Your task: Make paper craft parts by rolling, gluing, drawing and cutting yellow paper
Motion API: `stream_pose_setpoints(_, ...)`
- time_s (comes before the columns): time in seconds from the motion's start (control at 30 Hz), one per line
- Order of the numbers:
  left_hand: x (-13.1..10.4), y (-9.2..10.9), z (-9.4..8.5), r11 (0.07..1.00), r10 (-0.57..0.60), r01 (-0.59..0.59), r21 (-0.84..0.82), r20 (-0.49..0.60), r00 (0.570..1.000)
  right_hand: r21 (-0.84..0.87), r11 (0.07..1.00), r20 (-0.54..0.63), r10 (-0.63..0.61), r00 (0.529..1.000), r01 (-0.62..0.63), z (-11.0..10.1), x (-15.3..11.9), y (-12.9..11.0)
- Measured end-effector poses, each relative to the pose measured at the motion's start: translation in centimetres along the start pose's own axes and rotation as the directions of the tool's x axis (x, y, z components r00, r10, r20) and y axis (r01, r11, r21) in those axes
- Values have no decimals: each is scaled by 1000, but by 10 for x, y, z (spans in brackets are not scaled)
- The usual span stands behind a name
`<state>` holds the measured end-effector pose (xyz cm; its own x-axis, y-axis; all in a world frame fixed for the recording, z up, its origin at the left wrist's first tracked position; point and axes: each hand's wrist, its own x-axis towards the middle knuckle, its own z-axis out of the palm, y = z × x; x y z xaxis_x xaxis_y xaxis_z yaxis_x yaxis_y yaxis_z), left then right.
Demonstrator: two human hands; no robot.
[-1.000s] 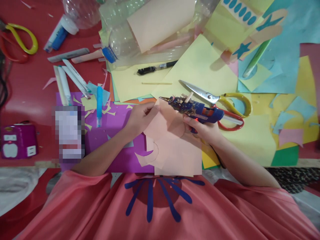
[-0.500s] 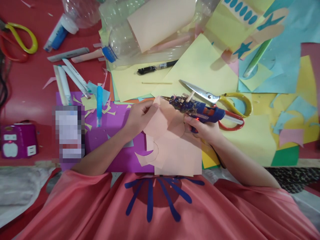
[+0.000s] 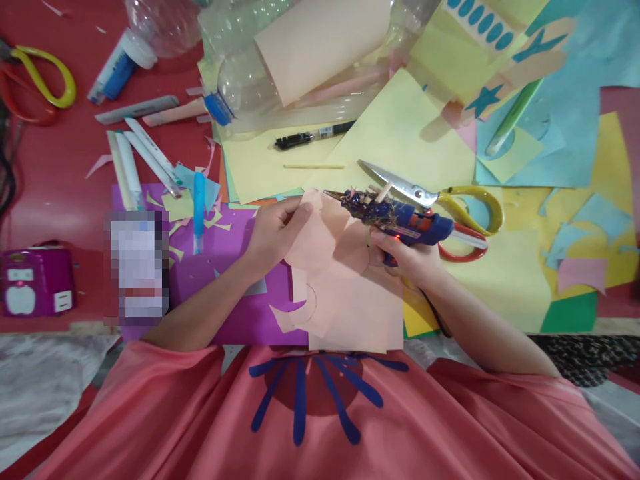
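Note:
My right hand [image 3: 407,257] is wrapped round the handle of a blue hot glue gun [image 3: 413,225], whose small red light is lit. Its nozzle is crusted with scraps and points left, close to the top edge of a peach paper cutout [image 3: 313,233]. Thumb and fingers of my left hand [image 3: 280,230] pinch that cutout along its upper left edge. Beneath it lie more peach paper sheets [image 3: 355,313]. Scissors [image 3: 425,193] with yellow and red handles rest just behind the glue gun.
Clear plastic bottles [image 3: 250,87] lie at the back under a peach sheet [image 3: 325,43]. Markers [image 3: 150,157], a phone [image 3: 140,267] and a purple box-shaped object [image 3: 37,281] are at the left. A black pen [image 3: 313,135] and a thin stick [image 3: 314,166] lie on yellow paper. Blue scraps [image 3: 603,223] are scattered right.
The glue gun has shifted slightly to the right, its nozzle now a little apart from the cutout's edge. My left hand has moved slightly left and keeps its pinch on the paper.

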<state>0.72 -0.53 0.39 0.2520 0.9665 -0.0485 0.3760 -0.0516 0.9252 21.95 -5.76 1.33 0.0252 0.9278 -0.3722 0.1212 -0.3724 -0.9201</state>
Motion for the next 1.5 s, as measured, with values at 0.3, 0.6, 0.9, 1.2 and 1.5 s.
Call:
stream_pose_setpoints(0.3, 2, -3, -3, 1000, -3, 2, -29, -37, 999, 29, 999, -31, 34, 999, -33, -1, 0, 1)
stream_pose_setpoints(0.6, 4, -3, -5, 998, 18, -23, -61, -79, 997, 24, 1000, -13, 5, 1000, -5, -3, -1, 1)
stream_pose_setpoints(0.9, 5, 0, -9, 998, 7, -15, -66, -117, 993, 4, 1000, -43, -23, 999, 23, -8, -1, 6)
stream_pose_setpoints(1.2, 10, -3, -12, 997, 47, -57, -55, -155, 987, 18, 998, -58, -66, 996, 67, -7, 1, 2)
stream_pose_setpoints(1.5, 11, -1, -15, 994, 52, -68, -85, -187, 981, 7, 998, -82, -62, 995, 63, -7, 2, -3)
